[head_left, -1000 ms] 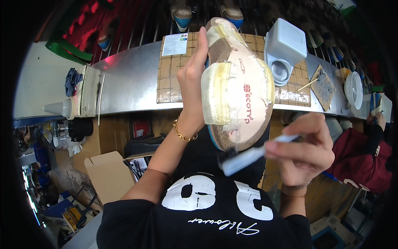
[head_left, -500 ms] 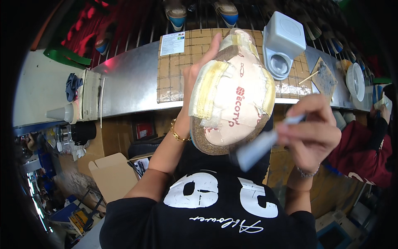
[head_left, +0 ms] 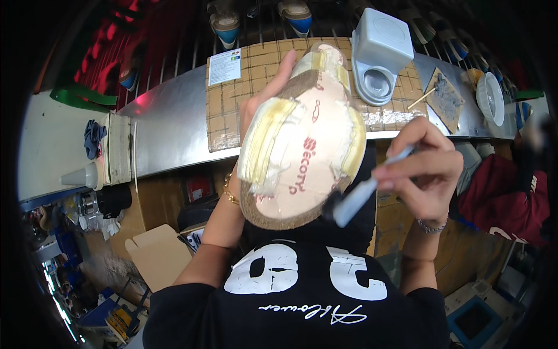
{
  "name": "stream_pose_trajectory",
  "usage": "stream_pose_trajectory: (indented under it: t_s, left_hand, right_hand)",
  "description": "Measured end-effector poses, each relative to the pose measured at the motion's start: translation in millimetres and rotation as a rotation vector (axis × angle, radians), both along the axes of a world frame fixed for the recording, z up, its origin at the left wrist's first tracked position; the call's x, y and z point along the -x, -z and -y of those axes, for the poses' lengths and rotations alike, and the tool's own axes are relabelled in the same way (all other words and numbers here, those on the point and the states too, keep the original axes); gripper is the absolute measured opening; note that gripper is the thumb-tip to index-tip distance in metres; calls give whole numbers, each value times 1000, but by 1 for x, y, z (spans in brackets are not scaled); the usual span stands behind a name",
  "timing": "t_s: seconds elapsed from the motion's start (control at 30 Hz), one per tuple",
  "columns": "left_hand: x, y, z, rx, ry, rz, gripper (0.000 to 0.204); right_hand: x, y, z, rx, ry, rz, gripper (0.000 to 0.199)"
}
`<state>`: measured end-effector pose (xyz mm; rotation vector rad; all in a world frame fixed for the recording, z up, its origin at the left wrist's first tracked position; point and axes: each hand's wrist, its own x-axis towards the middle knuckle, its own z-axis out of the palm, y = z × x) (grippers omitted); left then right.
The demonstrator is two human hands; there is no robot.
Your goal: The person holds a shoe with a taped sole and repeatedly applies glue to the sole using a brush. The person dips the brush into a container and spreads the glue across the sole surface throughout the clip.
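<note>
In my left hand (head_left: 266, 96) is a half-made shoe (head_left: 299, 151), its underside turned up. Pale yellowish strap ends are folded over a pink insole board with red print, and a brown cork-like rim runs round it. My left fingers pass behind the shoe's left side, partly hidden. My right hand (head_left: 427, 171) pinches the pale blue handle of a brush (head_left: 356, 202). Its dark bristles are at the lower right rim of the shoe; they look to be touching it, though blur hides the exact contact.
Beyond the shoe, a pale plastic dispenser (head_left: 381, 55) with a round cup stands on taped cardboard (head_left: 224, 125) over a metal bench (head_left: 165, 131). Right of it lie a stained square pad (head_left: 446, 104) with a stick and a white bowl (head_left: 490, 100). Shoes (head_left: 225, 26) sit on the rack behind. Another person's maroon garment (head_left: 505, 195) shows at right.
The whole view has shifted, with the bench sliding left. The shoe has come slightly lower and left, and the brush, blurred before, is sharper with its bristles at the rim.
</note>
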<state>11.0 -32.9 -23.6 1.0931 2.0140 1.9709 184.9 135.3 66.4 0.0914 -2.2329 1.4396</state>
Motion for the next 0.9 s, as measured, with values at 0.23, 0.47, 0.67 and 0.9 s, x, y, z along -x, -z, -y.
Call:
stream_pose_trajectory:
  t_s: [0.23,0.47,0.67,0.9]
  left_hand:
    - [-7,-21,13,124,199,58,77]
    - [-6,-11,-1,-66,149,398,76]
    - [14,65,55,-218,101,517,101]
    - [33,3,7,-722,808,1094,125]
  right_hand:
    - [1,8,-6,111,-23,-5,24]
    - [3,23,-20,235,-162,7,21]
    - [5,43,-65,488,229,-64,18]
    - [21,81,-96,-555,638,162,13]
